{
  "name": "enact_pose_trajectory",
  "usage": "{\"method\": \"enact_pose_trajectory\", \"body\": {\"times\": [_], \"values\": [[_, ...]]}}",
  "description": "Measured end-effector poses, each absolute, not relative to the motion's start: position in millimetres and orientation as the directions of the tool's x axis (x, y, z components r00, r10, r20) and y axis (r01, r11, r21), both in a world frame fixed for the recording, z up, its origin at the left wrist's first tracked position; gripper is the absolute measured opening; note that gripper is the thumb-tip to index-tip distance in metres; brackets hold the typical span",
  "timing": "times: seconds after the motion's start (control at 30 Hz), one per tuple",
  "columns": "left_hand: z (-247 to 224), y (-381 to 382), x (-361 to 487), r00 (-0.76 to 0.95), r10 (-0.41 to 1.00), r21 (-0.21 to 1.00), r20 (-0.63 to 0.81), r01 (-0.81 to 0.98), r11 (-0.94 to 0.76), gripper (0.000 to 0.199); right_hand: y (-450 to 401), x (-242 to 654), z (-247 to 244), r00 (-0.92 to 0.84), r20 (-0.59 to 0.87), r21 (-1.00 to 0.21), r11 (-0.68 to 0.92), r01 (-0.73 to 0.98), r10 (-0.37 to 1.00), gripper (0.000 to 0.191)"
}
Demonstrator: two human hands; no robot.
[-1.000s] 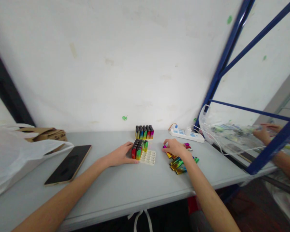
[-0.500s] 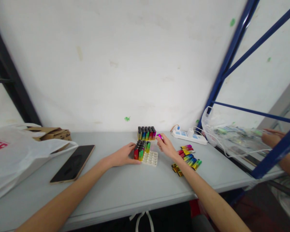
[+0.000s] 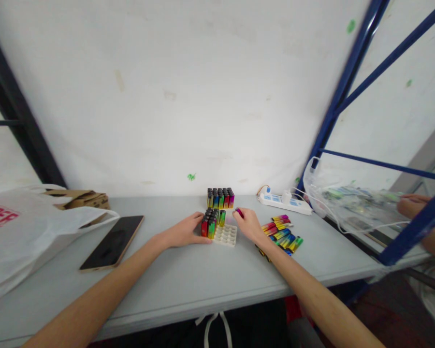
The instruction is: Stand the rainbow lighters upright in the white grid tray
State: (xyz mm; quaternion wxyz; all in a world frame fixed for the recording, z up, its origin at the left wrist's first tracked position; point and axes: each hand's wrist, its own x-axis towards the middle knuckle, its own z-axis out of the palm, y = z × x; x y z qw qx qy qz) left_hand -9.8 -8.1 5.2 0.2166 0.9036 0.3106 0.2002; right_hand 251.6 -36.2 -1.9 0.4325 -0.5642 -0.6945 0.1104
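A phone [image 3: 112,243] lies at the frame's lower left; near center, the left hand [image 3: 185,231] spreads thumb and fingers against upright cylinders [image 3: 211,223] in a white tray [image 3: 226,236]. The right hand [image 3: 249,225] pinches a magenta cylinder [image 3: 239,211] (mostly hidden), with loose cylinders [image 3: 283,233] at right of center.

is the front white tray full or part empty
Part empty: the white tray has upright black-topped pieces on its left, bare pockets on its right.

Tray [image 3: 227,236] open in front; cylinders [image 3: 211,229] block left.
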Motion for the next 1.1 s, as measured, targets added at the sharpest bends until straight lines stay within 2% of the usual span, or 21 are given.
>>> {"method": "enact_pose_trajectory", "body": {"times": [0.33, 0.6, 0.7, 0.9, 1.1], "values": [[6.4, -8.9, -9.7, 0.73, 0.647, 0.527, 0.221, 0.469, -0.709, 0.071, -39.6, 253.2, 5.3, -0.08, 0.519, -0.599, 0.429, 0.676, 0.851, 0.049], [6.6, -8.9, -10.2, 0.734, 0.644, 0.528, 0.217, 0.467, -0.71, 0.073, -39.7, 253.0, 1.4, -0.016, 0.486, -0.588, 0.341, 0.733, 0.874, 0.032], [6.8, -8.7, -9.9, 0.738, 0.641, 0.529, 0.212, 0.465, -0.71, 0.072, -39.6, 253.5, 1.5, -0.021, 0.48, -0.584, 0.337, 0.739, 0.877, 0.032], [6.0, -8.3, -9.8, 0.738, 0.637, 0.529, 0.222, 0.458, -0.715, 0.071, -42.7, 254.0, 4.2, -0.148, 0.514, -0.56, 0.461, 0.688, 0.845, 0.034], [7.0, -10.0, -9.9, 0.724, 0.659, 0.538, 0.203, 0.48, -0.693, 0.079, -49.6, 253.9, 11.0, -0.3, 0.541, -0.453, 0.572, 0.684, 0.786, 0.042]]}}
